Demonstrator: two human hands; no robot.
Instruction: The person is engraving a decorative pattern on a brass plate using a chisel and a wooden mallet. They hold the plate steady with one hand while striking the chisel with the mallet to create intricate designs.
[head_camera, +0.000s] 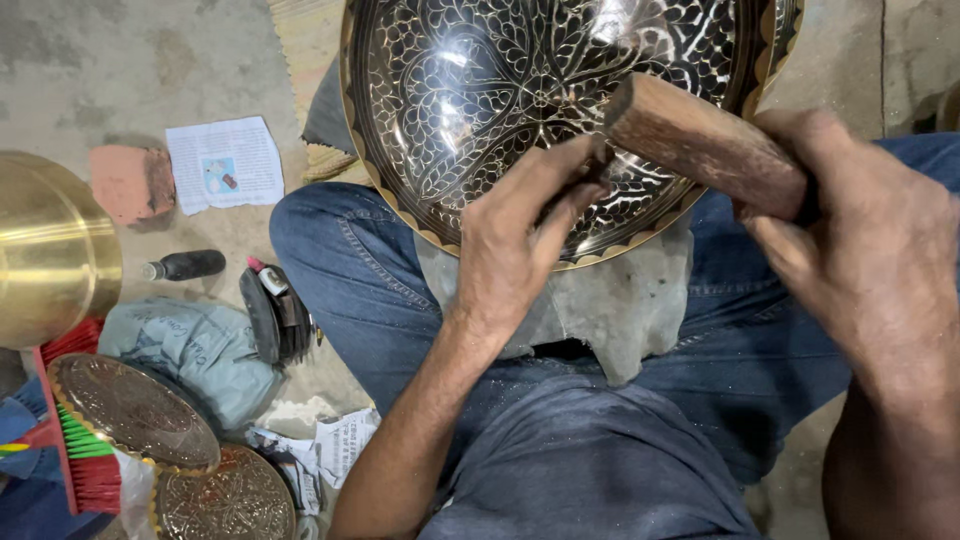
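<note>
Chisel pinched in left hand on plate near edge; right hand grips mallet: tap lightly, squarely.

Left hand pinches with fingertips bunched, forearm angled up from below; right hand holds a closed grip.
</note>
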